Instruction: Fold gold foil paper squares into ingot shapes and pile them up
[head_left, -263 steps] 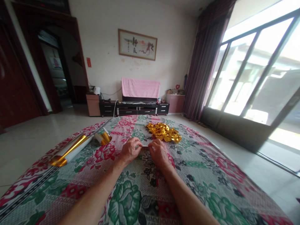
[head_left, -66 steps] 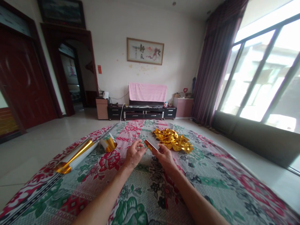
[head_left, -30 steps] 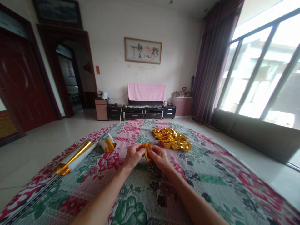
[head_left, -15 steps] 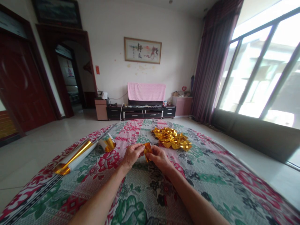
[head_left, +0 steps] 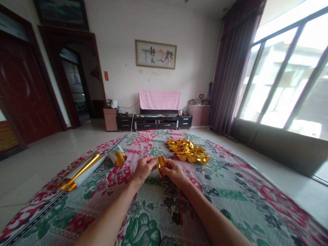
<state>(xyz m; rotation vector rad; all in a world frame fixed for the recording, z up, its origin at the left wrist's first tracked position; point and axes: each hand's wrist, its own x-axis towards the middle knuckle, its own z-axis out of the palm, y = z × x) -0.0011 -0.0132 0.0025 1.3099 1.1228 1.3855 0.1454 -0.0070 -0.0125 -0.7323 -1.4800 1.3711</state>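
Note:
A small piece of gold foil paper [head_left: 161,165] is held between my two hands, above the flowered cloth [head_left: 143,205]. My left hand [head_left: 145,168] pinches its left edge with thumb and fingertips. On its right side, my right hand [head_left: 174,171] grips it, thumb across the front. Just beyond my right hand lies a heap of folded gold foil pieces [head_left: 188,151]. To the left rest a long roll of gold and white sheet [head_left: 83,170] and a shorter curled gold and white piece [head_left: 118,156].
Past the cloth's far edge stands a low black cabinet [head_left: 156,123] with a pink cloth [head_left: 160,100] draped over something on it. A dark curtain [head_left: 228,71] and large windows are on the right. Red doors [head_left: 28,82] are at the left.
The gold foil paper between my hands has tilted slightly. My hands have hardly moved, and the things on the cloth are unchanged.

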